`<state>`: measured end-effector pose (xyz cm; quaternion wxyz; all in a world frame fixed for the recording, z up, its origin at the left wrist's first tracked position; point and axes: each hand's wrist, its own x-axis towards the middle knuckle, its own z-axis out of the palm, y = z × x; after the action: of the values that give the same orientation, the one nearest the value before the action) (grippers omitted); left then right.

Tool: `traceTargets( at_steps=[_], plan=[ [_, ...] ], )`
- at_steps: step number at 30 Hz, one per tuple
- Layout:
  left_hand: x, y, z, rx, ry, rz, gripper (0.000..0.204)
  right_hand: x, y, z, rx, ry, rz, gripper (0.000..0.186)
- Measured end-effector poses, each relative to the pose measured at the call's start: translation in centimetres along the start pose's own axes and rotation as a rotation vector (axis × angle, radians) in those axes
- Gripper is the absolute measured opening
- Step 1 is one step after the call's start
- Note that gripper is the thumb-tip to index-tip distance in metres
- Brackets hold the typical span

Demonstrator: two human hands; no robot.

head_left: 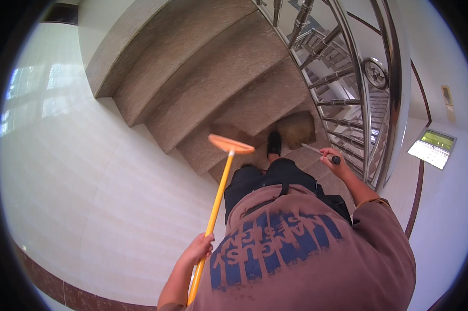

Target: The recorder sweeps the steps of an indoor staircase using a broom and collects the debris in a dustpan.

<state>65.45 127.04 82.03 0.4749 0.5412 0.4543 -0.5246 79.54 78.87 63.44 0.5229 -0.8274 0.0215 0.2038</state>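
Observation:
My left hand (199, 248) is closed around a yellow pole (218, 194), which runs up to a flat orange head (231, 143) above the lower stone steps. At my right, my right hand (333, 160) grips a black-tipped handle with a thin pale shaft (312, 149). The shaft leads toward a flat, dark brownish patch or object (296, 127) on a step beside the railing; what it is I cannot tell. My black shoe (273, 141) is on the stairs just left of it.
Curved stone stairs (203, 72) climb ahead. A steel railing (356, 72) borders them on the right, with lower flights seen through it. A glossy pale tiled wall (63, 145) curves along the left; a lit rectangular pane (431, 147) is at the far right.

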Motion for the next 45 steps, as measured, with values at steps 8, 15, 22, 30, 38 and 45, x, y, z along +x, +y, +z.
traceTargets(
  at_steps=[8,15,22,30,38,45],
  plan=[
    [12.0,12.6,5.1,0.53,-0.067,0.381,0.033,-2.6,2.6,-0.3,-0.086,-0.01,-0.039,0.016],
    [23.3,22.2,12.3,0.727,-0.114,0.521,0.031,-3.1,2.9,0.2,-0.087,-0.027,0.025,0.013],
    [30.6,11.9,7.7,0.267,-0.207,0.447,0.025,-2.4,4.5,1.2,-0.005,-0.022,0.127,0.01],
    [22.7,-11.4,4.0,-0.392,-0.109,0.155,0.022,-2.8,4.8,1.9,0.055,0.01,0.088,0.012],
    [18.0,-18.7,5.1,-0.614,0.093,0.156,0.027,-3.1,5.6,2.1,0.021,-0.04,0.028,0.008],
    [24.9,-16.2,4.3,-0.667,-0.036,0.27,0.025,-3.2,6.5,1.8,0.069,-0.041,0.049,0.008]
  ],
)
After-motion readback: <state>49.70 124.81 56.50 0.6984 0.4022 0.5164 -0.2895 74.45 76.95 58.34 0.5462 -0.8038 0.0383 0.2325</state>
